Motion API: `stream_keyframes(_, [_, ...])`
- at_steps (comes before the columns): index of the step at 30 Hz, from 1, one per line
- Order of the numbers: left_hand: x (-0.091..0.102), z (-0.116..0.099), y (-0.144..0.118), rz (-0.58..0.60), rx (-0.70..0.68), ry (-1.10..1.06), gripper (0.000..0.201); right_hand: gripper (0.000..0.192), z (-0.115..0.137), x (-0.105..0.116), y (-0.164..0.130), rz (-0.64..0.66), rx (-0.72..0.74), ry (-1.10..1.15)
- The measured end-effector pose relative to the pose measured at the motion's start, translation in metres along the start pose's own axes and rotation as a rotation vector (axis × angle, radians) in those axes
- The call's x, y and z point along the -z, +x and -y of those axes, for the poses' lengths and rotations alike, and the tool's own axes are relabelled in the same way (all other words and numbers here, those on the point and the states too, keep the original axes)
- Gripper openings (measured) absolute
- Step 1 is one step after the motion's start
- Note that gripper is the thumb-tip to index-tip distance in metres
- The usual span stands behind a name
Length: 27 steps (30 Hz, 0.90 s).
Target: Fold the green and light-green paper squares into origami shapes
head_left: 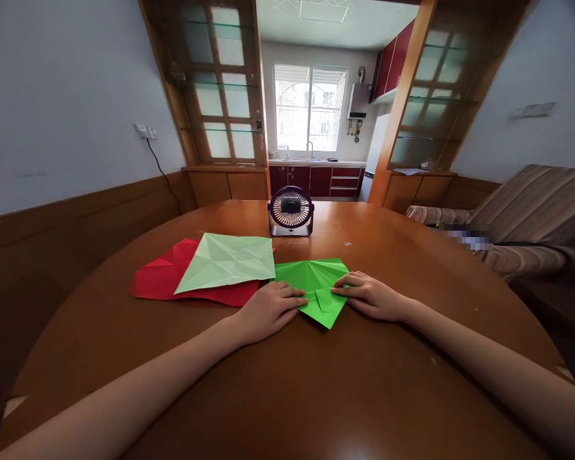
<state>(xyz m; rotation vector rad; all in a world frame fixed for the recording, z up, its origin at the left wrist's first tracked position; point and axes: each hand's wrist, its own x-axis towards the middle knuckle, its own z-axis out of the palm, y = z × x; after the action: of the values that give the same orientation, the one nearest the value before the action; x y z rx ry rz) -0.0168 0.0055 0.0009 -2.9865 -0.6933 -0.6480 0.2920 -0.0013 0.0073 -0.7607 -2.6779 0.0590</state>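
Observation:
A bright green sheet of paper (311, 275) with fan-like creases lies on the table, a small folded flap near its lower middle. My left hand (271, 310) rests on the sheet's left edge, fingers stretched out and pressing down, thumb near the lower edge. On the right edge lies my right hand (367, 295), its fingers extended over the paper beside the flap. Neither hand visibly grips it. Left of the green sheet, a creased pale green paper (230, 259) lies over a red paper (160, 271), covering much of it.
A small dark desk fan (291, 209) stands behind the papers. The round wooden table (316, 396) spreads around my arms. A striped armchair (527, 217) is at the right. A tiny white scrap (347, 243) lies right of the fan.

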Motion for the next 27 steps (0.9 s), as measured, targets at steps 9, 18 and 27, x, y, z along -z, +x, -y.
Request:
stream_keyframes(9, [0.0037, -0.0028, 0.0014, -0.008, 0.004, -0.066, 0.03, 0.035, 0.0017, -0.0006, 0.0005, -0.005, -0.053, 0.066])
stream_keyframes(18, [0.0071, -0.0044, 0.0042, -0.021, 0.039, -0.16, 0.026, 0.032, 0.0006, 0.0011, 0.0031, -0.048, -0.106, 0.096])
stream_keyframes(27, [0.0033, -0.0001, 0.0025, -0.037, 0.035, -0.158, 0.024, 0.028, -0.003, 0.0016, 0.0025, -0.082, -0.1, 0.16])
